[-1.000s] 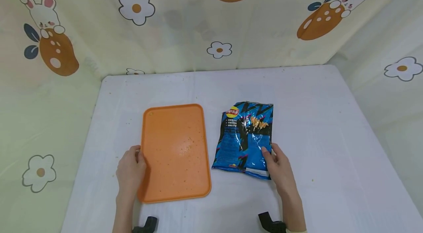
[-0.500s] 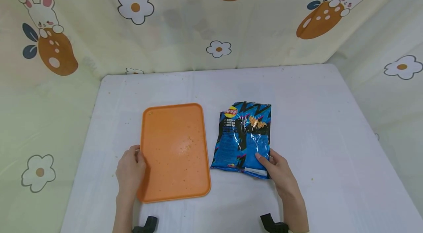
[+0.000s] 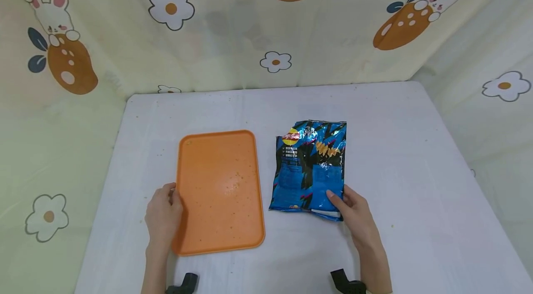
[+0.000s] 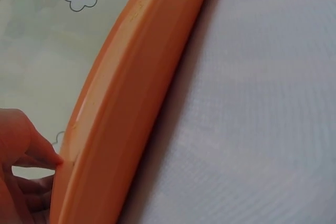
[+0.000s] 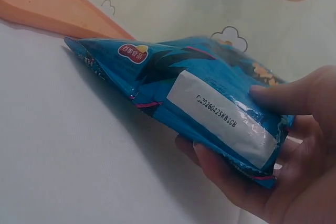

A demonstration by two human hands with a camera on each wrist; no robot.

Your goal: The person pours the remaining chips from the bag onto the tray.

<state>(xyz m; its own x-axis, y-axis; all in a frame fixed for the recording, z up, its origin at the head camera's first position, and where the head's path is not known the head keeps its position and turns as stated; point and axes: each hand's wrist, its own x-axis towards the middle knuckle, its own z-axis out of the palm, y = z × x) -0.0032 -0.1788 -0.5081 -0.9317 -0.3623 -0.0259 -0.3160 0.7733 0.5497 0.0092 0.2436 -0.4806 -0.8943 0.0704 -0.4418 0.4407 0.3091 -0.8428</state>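
An orange tray [image 3: 220, 187] with crumbs scattered over it lies on the white table. My left hand [image 3: 164, 213] pinches the tray's left rim; the left wrist view shows the thumb at the edge of the tray [image 4: 113, 124] and other fingers beyond it. To the tray's right is a blue and black chip bag [image 3: 310, 169], its upper left corner torn away. My right hand [image 3: 356, 213] grips the bag's lower right corner. In the right wrist view, the thumb presses the printed face of the chip bag [image 5: 210, 93] while fingers curl underneath, holding this end off the table.
Small crumbs dot the white table [image 3: 399, 146]. A cream curtain [image 3: 225, 30] printed with rabbits and flowers hangs behind the table and along both sides. Black wrist mounts [image 3: 349, 282] show at the bottom edge of the head view.
My right hand has shifted its grip lower on the bag's right side. The bag dipped slightly left, then moved a little away and right. The left hand and tray have stayed put.
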